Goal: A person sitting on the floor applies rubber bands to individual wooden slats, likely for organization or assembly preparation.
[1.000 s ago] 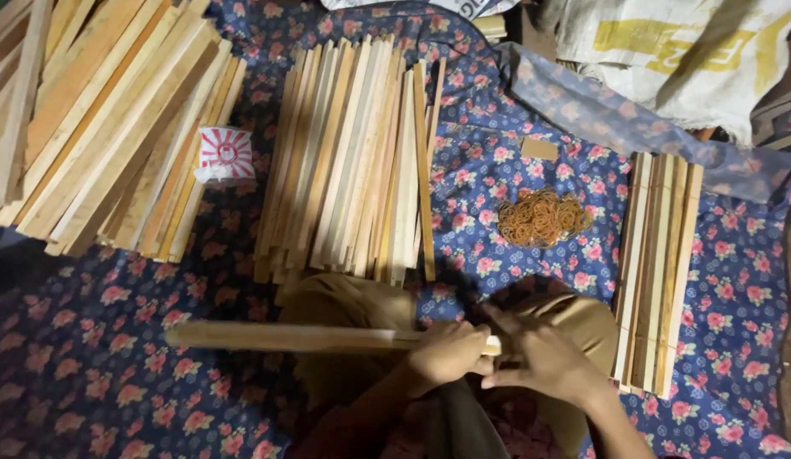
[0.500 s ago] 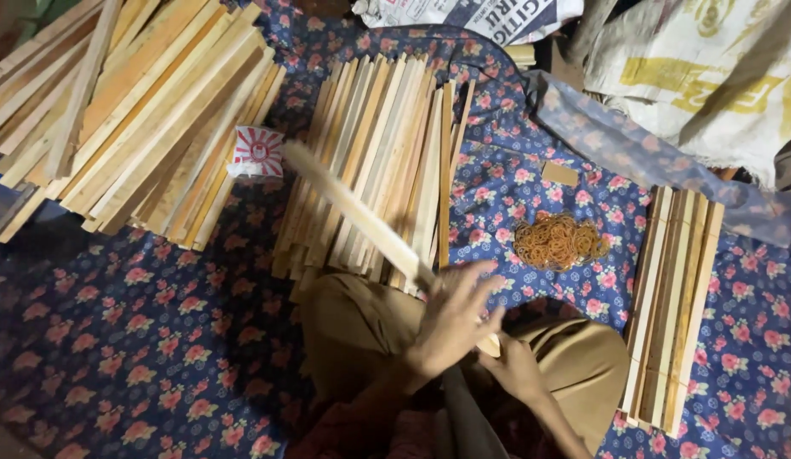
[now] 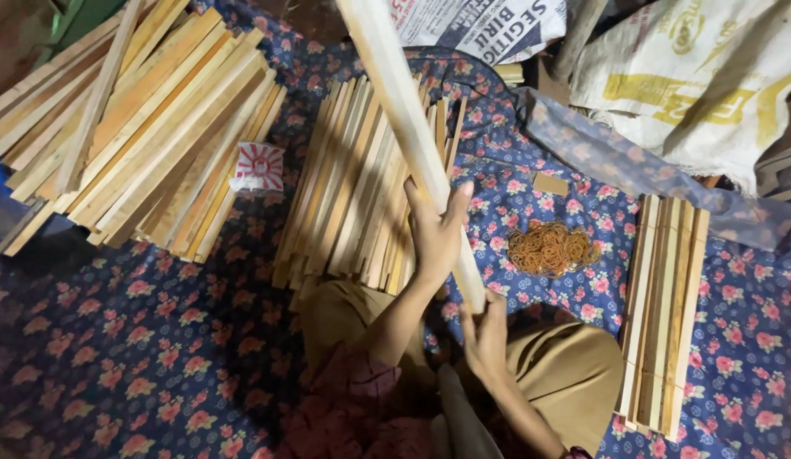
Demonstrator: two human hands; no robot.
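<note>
Slat bundle (image 3: 404,110), raised on end above lap, clenched mid-length by left hand (image 3: 436,234) and at base by right hand (image 3: 484,336); likely to tip onto stack (image 3: 353,195) if loosened.

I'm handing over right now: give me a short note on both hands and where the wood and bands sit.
Left hand: wrapped round the middle of a pale wooden slat bundle, tilted up and away.
Right hand: gripping its near end above the lap.
Loose slats lie straight ahead; a bigger pile far left; a neat stack at right.
Rubber bands heap on the floral cloth, right of the left hand.
No band visible on the held bundle; whether one is on cannot be told.
</note>
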